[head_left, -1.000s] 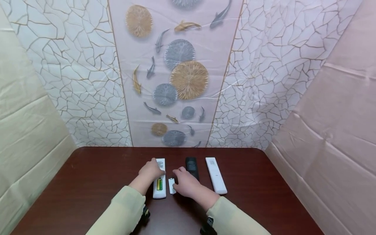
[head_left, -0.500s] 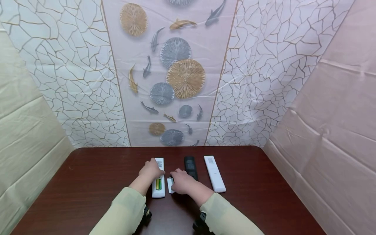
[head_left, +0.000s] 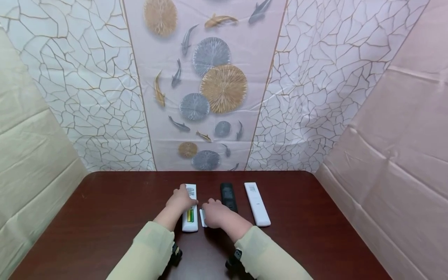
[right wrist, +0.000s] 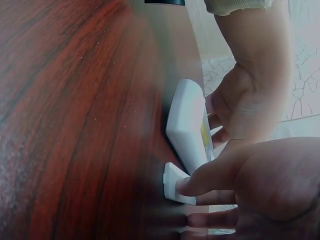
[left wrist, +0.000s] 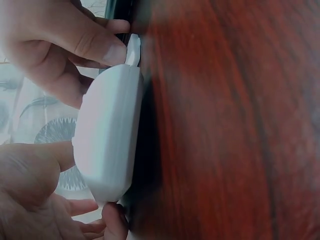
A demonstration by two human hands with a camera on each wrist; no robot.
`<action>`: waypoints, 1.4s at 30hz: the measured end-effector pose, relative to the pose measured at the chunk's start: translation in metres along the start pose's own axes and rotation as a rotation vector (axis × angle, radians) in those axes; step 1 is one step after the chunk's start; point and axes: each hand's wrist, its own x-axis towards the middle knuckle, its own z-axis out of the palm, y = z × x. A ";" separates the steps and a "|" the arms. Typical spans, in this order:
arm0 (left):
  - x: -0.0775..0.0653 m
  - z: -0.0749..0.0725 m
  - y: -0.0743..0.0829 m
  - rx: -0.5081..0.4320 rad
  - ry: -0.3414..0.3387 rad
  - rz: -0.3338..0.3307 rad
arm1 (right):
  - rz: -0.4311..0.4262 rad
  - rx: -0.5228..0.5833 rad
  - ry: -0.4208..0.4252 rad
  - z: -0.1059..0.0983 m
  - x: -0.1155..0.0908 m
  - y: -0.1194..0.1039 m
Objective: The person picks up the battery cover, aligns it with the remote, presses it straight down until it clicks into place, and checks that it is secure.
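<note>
A white remote control lies back up on the table, its battery bay uncovered and batteries with green and yellow wrappers visible inside. My left hand grips it across the upper half, thumb on the right side and fingers on the left. Just right of it my right hand pinches the small white battery cover. In the right wrist view the thumb is on the cover, which stays low at the table surface. The right fingers' far tips are partly hidden.
A black remote control lies right behind my right hand, partly covered by it. Further right lies another white remote control. The dark wooden table ends at a patterned cloth backdrop.
My right hand has shifted slightly left and its fingers have closed over the battery cover, hiding more of it. My left hand keeps its grip on the white remote control. The head view tilts slightly.
</note>
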 end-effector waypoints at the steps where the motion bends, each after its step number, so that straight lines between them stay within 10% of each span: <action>1: 0.000 -0.001 0.001 -0.011 0.003 0.004 | 0.005 -0.002 -0.004 -0.001 0.000 0.000; 16: 0.015 -0.010 -0.004 -0.297 -0.075 -0.024 | 0.011 0.029 -0.021 -0.015 0.009 0.001; 42: 0.014 -0.009 -0.013 -0.468 -0.102 -0.066 | -0.011 0.729 0.056 0.001 0.011 0.016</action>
